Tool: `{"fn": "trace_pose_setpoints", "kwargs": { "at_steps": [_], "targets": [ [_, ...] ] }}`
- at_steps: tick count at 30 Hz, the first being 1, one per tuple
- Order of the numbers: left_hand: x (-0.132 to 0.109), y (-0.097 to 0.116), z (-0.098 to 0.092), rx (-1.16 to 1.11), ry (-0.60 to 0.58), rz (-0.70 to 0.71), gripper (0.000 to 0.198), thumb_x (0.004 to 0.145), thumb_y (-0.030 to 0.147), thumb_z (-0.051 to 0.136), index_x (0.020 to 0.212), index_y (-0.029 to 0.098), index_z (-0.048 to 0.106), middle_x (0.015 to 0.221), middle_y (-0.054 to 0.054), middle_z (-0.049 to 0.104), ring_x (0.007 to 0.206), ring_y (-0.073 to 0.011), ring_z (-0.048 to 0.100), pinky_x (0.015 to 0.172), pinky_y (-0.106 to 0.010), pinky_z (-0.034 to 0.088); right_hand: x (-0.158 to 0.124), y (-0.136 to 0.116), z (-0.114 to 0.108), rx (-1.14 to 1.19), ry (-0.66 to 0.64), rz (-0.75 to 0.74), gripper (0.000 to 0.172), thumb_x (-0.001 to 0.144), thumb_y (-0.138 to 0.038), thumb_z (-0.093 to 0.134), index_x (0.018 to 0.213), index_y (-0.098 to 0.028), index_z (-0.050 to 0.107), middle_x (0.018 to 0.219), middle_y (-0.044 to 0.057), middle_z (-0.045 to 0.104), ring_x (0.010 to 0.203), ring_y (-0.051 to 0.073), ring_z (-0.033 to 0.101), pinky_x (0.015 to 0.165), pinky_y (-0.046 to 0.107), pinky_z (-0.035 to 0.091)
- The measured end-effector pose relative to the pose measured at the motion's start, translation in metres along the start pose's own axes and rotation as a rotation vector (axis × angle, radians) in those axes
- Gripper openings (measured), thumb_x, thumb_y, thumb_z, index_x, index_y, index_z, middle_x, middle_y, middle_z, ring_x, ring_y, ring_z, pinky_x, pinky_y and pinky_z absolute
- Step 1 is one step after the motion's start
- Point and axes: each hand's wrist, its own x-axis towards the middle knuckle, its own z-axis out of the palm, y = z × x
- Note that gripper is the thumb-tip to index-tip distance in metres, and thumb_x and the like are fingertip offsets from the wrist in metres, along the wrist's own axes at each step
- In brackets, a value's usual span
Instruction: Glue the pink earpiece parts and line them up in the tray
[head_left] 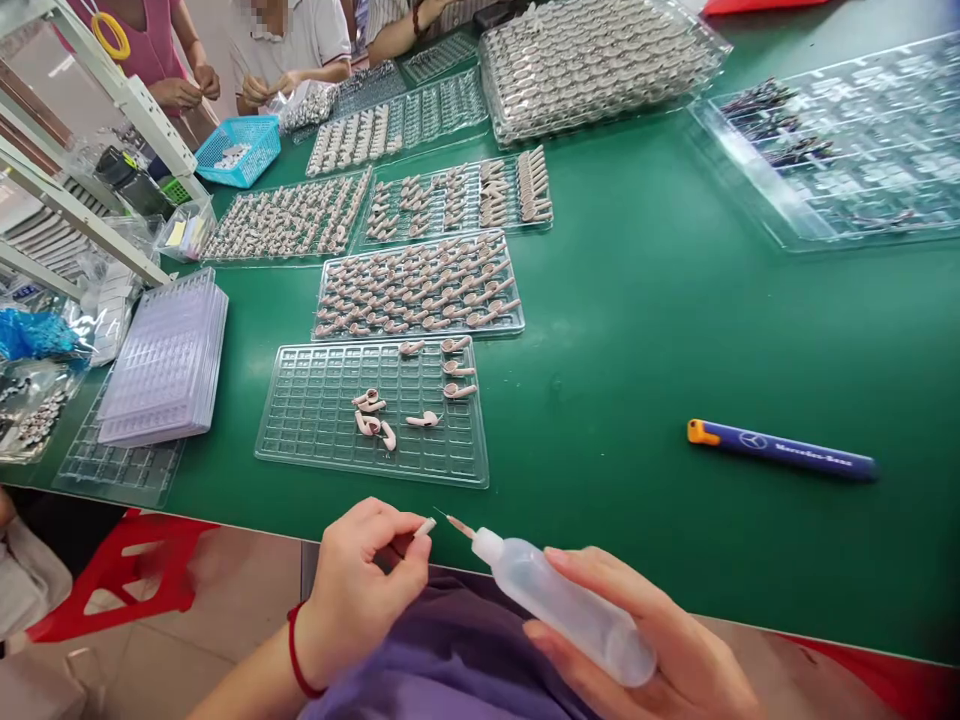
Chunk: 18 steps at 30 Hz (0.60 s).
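Note:
My left hand (369, 580) is closed in a pinch on a small pale plastic part (424, 526) at the table's near edge. My right hand (660, 640) is wrapped round a clear squeeze bottle (570, 608) whose thin needle tip (454, 521) points at the part, a short gap away. Just beyond lies a clear grid tray (315, 410) holding several pinkish curved parts (373, 414), most cells empty.
Further trays filled with the same parts (420, 285) run toward the far side of the green table (637, 330). A blue pen-like tool (780, 450) lies right. Stacked empty trays (166, 360) sit left, a red stool (120, 570) below. Other people's hands (187, 90) work near a blue basket (238, 150).

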Motion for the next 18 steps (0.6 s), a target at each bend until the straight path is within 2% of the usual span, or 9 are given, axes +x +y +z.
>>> {"fn": "trace_pose_setpoints", "kwargs": {
  "at_steps": [4,7,13,16,18],
  "targets": [
    [0.0,-0.004,0.004,0.055,0.053,0.101,0.012,0.083,0.011,0.062,0.084,0.014,0.074,0.071,-0.003,0.065,0.059,-0.0091,0.06,0.053,-0.015,0.051,-0.004,0.002,0.002,-0.017,-0.029,-0.057,0.057,0.078,-0.017,0.071,0.13,-0.036,0.06,0.086,0.003,0.073,0.068,0.022,0.066,0.05,0.03,0.053],
    [-0.002,-0.008,0.006,0.092,0.075,0.168,0.011,0.084,0.009,0.063,0.087,0.015,0.072,0.074,-0.002,0.064,0.058,-0.0082,0.06,0.052,-0.015,0.051,-0.005,0.005,-0.001,-0.084,-0.071,-0.121,0.056,0.081,-0.012,0.065,0.134,-0.03,0.056,0.088,0.005,0.072,0.068,0.021,0.066,0.051,0.03,0.053],
    [-0.005,-0.017,0.007,0.458,0.218,0.479,0.017,0.084,0.007,0.065,0.098,0.015,0.069,0.077,-0.004,0.065,0.065,-0.0133,0.059,0.059,-0.024,0.053,-0.009,0.004,-0.01,-0.215,-0.177,-0.163,0.051,0.084,-0.01,0.062,0.132,-0.023,0.051,0.089,0.007,0.07,0.074,0.023,0.068,0.058,0.029,0.057],
    [-0.005,-0.017,0.007,0.473,0.223,0.515,0.017,0.084,0.006,0.065,0.097,0.016,0.068,0.076,-0.004,0.064,0.064,-0.0134,0.056,0.059,-0.025,0.051,-0.012,0.006,-0.013,-0.224,-0.15,-0.073,0.042,0.085,-0.02,0.066,0.125,-0.025,0.056,0.093,0.007,0.072,0.073,0.021,0.07,0.061,0.027,0.059],
    [-0.005,-0.012,0.005,0.408,0.216,0.504,0.018,0.084,0.007,0.065,0.098,0.017,0.069,0.076,-0.003,0.064,0.065,-0.0132,0.057,0.059,-0.025,0.052,-0.008,0.005,-0.014,-0.163,-0.13,0.089,0.039,0.083,-0.027,0.07,0.12,-0.025,0.06,0.096,0.007,0.074,0.071,0.02,0.071,0.06,0.024,0.059]
  ]
}}
